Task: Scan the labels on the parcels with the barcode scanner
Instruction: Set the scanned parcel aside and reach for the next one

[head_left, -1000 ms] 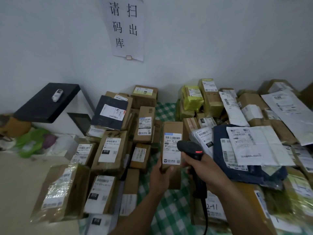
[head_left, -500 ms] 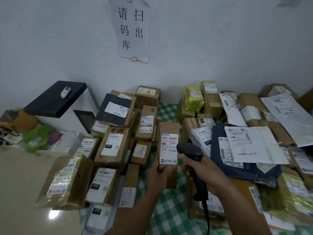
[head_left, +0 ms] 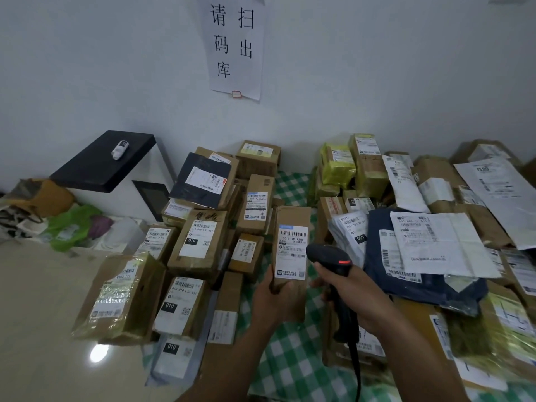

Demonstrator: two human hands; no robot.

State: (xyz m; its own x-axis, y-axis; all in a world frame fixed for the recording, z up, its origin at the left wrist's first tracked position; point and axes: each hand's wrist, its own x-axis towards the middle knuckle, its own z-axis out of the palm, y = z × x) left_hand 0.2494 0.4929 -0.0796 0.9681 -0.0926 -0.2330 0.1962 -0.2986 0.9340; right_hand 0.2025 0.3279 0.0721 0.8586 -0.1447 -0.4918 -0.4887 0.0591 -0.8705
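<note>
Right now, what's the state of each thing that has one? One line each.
Narrow box, upright, label facing the camera.
Scanner, red light on, head beside that label.
Left hand, holding the box's lower end.
Right hand, gripping the scanner handle.
Wall sign, taped to the wall.
Other parcels, piled, labels mostly up.

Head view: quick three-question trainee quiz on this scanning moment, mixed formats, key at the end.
1. True or false: the left hand grips the tall brown cardboard parcel with its white label facing the camera.
2. What holds the black handheld barcode scanner? A) the right hand B) the left hand C) nothing; it lies on a parcel
3. Fill in: the parcels lie on a green-and-white ____ cloth.
Key: 1 true; 2 A; 3 checked.
</note>
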